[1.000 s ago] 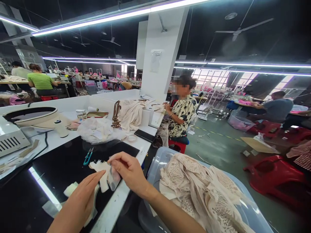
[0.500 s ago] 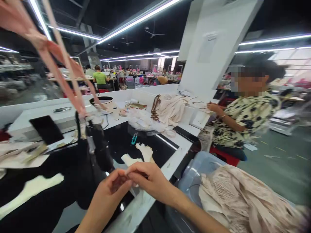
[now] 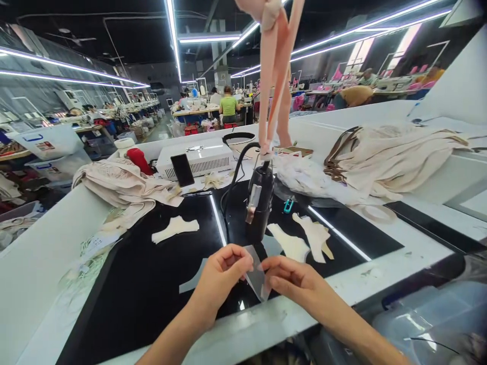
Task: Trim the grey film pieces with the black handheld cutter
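A small translucent sheet (image 3: pixel 255 271) is held up between my hands, over the front edge of the black table panel. My left hand (image 3: pixel 224 274) pinches its left side between thumb and fingers. On the sheet's right edge, my right hand (image 3: pixel 299 281) has its thumb and forefinger closed. Just beyond stands a black cylindrical tool (image 3: pixel 262 203) with a cable, below hanging pink fabric strips (image 3: pixel 276 86). Cream cut pieces (image 3: pixel 291 243) lie to its right, and another cream piece (image 3: pixel 175 228) lies left. A flat translucent piece (image 3: pixel 194 279) rests partly behind my left hand.
Teal thread snips (image 3: pixel 289 204) lie behind the cream pieces. A phone (image 3: pixel 182 170) leans on a white box (image 3: pixel 213 162). Beige fabric is heaped at left (image 3: pixel 114 182) and right (image 3: pixel 395 157). A clear plastic bin (image 3: pixel 437 314) stands beyond the table's right front edge.
My view has swung left, so the co-worker at the right is out of sight. My hands, which were close together, have moved apart, and the translucent sheet shows plainly between them.
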Demonstrator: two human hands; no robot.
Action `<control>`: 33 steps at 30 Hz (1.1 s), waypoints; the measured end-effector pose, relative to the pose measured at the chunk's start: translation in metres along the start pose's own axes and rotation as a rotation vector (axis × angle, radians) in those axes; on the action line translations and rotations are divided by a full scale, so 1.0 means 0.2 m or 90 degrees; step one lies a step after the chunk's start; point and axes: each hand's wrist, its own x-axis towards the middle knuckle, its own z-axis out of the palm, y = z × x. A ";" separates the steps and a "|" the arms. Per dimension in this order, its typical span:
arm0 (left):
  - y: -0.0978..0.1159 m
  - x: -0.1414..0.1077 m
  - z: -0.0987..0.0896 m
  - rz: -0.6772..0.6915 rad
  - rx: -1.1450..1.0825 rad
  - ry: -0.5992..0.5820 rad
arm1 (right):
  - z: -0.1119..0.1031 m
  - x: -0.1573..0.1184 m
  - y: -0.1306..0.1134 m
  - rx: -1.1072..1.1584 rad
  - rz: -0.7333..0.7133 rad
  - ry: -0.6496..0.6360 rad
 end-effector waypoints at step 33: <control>-0.04 -0.04 -0.33 -0.048 -0.055 0.087 | 0.18 0.13 0.08 0.038 0.171 0.083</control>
